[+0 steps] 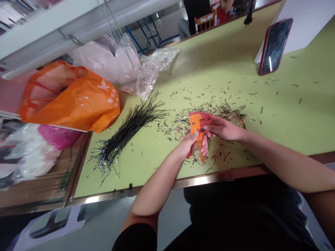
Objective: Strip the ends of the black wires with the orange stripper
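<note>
An orange and red wire stripper (195,122) is upright over the table, its handles gripped in my left hand (192,143). At the right side of the tool's head, my right hand (223,128) has its fingers pinched together. Whatever those fingers hold is too small or hidden to make out. Short black offcuts and copper-coloured strands (217,157) lie scattered under and around both hands. To the left rests a long bundle of black wires (128,129), with blue and silvery bits at its near end.
An orange bag (86,99) and clear plastic bags (149,71) lie at the left and back left. A phone (276,47) leans on a white box (309,24) at the back right. The table's metal edge (201,180) runs close to my body. A person sits beyond the table.
</note>
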A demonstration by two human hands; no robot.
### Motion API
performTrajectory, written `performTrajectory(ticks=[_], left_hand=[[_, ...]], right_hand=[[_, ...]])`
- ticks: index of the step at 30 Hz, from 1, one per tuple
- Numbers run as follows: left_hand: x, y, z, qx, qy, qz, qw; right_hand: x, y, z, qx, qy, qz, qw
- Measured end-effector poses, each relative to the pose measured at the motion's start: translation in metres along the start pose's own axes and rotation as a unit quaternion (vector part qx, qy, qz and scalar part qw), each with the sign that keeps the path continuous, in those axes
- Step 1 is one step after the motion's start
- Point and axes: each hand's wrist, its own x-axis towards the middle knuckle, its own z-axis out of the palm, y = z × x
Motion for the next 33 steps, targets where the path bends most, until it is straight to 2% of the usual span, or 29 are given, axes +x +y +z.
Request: performTrajectory(ticks=[6, 14, 19, 23, 25, 27, 28, 31, 32, 33], left_hand=[[0.002, -0.004, 0.002, 0.001, 0.041, 0.006, 0.999], [0.005, -0.007, 0.0, 0.017, 0.058, -0.011, 0.998], [0.006, -0.002, 0.001, -0.015, 0.06, -0.012, 0.998], [0.001, 0.01, -0.003, 0.028, 0.05, -0.027, 0.998], [-0.003, 0.017, -0.007, 0.097, 0.085, -0.01, 0.992], [-0.009, 0.026, -0.009, 0.213, 0.166, 0.037, 0.962], [-0.013, 0.031, -0.009, 0.291, 0.219, 0.062, 0.929], [-0.023, 0.043, -0.006, 0.511, 0.355, 0.117, 0.774], [-0.025, 0.045, -0.005, 0.552, 0.377, 0.127, 0.732], [-0.026, 0.047, -0.005, 0.573, 0.387, 0.134, 0.71]], right_hand=[[0.002, -0.001, 0.001, -0.019, 0.018, 0.002, 1.0], [0.004, 0.007, 0.002, -0.001, 0.016, 0.0, 1.0], [0.007, 0.01, -0.004, -0.004, 0.019, -0.005, 1.0], [0.004, 0.004, -0.014, -0.101, 0.081, -0.014, 0.992], [0.001, 0.0, -0.019, -0.182, 0.109, -0.014, 0.977], [-0.002, -0.004, -0.025, -0.261, 0.127, -0.022, 0.957], [-0.003, -0.005, -0.028, -0.3, 0.134, -0.032, 0.944], [-0.004, -0.005, -0.036, -0.379, 0.143, -0.078, 0.911], [-0.004, -0.004, -0.038, -0.376, 0.145, -0.086, 0.911], [-0.003, -0.003, -0.039, -0.357, 0.146, -0.085, 0.919]])
